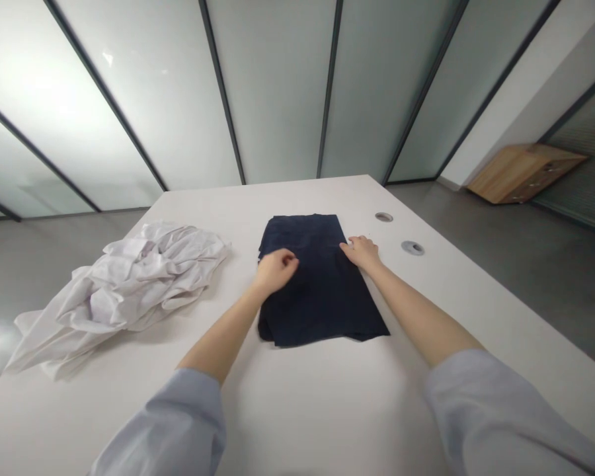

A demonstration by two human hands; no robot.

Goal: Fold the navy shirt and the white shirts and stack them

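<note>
A dark navy piece of folded cloth (317,284) lies flat on the white table (317,396), in a rough rectangle with layers showing along its left side. Over its left part is my left hand (276,270), fingers curled in and nothing visible in them. Whether that hand touches the fabric is hard to see. At the cloth's right edge rests my right hand (363,251), its fingers stretched out and spread, with the fingertips on or beside the border. What kind of garment the cloth is does not show.
A crumpled heap of white fabric (143,277) lies on the table's left side. Two round cable grommets, one farther back (383,217) and one nearer (413,248), are set in the tabletop at the right. Beyond stand frosted glass panels (272,86) and a wooden cabinet (515,172).
</note>
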